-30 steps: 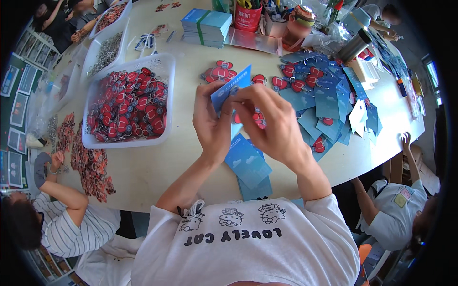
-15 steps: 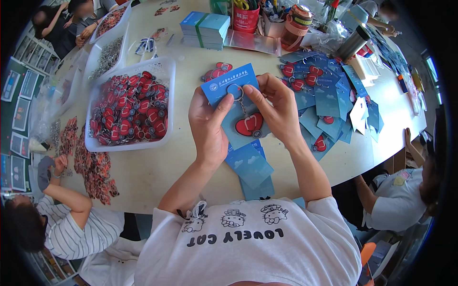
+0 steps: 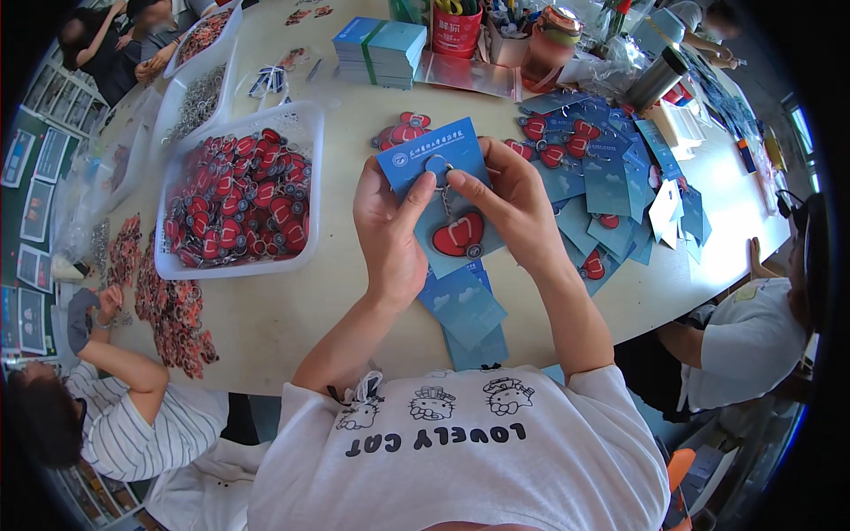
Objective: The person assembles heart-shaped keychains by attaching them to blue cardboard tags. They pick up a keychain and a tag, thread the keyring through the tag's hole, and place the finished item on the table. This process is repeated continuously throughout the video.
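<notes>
Head view: forearms (image 3: pixel 338 341) converging, left fingers (image 3: pixel 413 203) and right fingers (image 3: pixel 479 195) pinch a blue card (image 3: pixel 460 149).

You are facing a pale table (image 3: pixel 274 336) that is holding a translucent tub (image 3: pixel 304 124), heaped orange charms (image 3: pixel 177 319), a banded card stack (image 3: pixel 379 57), red keyrings (image 3: pixel 405 133) and a red pot (image 3: pixel 456 34), while blue cards (image 3: pixel 465 310) are lying before you and overlapping on your right.

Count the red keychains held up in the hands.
1: the red keychain, in front of the blue card that the left hand and right hand hold. Any behind the card would be hidden.
</notes>
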### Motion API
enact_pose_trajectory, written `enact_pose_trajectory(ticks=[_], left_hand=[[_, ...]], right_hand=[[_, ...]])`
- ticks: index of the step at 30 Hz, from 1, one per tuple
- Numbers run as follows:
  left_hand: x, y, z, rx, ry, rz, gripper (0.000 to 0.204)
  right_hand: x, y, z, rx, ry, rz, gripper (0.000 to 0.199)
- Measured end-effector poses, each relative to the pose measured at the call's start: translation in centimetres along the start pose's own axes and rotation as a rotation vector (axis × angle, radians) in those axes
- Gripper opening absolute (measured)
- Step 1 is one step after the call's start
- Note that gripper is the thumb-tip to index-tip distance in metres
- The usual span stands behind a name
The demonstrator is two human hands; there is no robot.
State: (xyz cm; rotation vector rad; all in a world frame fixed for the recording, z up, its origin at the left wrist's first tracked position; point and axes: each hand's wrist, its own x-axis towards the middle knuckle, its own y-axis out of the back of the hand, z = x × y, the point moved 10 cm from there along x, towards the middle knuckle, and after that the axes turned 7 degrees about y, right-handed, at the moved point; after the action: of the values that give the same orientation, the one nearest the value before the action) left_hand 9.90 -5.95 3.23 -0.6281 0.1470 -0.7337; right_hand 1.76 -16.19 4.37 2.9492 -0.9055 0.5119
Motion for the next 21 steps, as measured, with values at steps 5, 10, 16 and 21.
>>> enact_pose_trajectory(ticks=[5,10,16,21], left_hand=[[0.4,-0.2,-1.1,-0.005,0.047,-0.061,0.030],[-0.2,-2.1,-3.5,0.097,0.198,-0.211,0.039],[-3.7,2.6,-4.9,1.383,-0.160,-0.314,0.047],[-6.4,3.8,-6.3,1.632,-0.217,-0.271,0.054]], right_hand=[[-0.3,0.8,0.6,-0.035,0.013,0.005,0.020],[-2.0,4.5,0.7,0.012,-0.017,0.092,0.024],[-6.2,22.9,-1.7,-0.340,-0.029,0.728,0.048],[-5.2,32.1,-4.5,-1.367,-0.189,0.675,0.054]])
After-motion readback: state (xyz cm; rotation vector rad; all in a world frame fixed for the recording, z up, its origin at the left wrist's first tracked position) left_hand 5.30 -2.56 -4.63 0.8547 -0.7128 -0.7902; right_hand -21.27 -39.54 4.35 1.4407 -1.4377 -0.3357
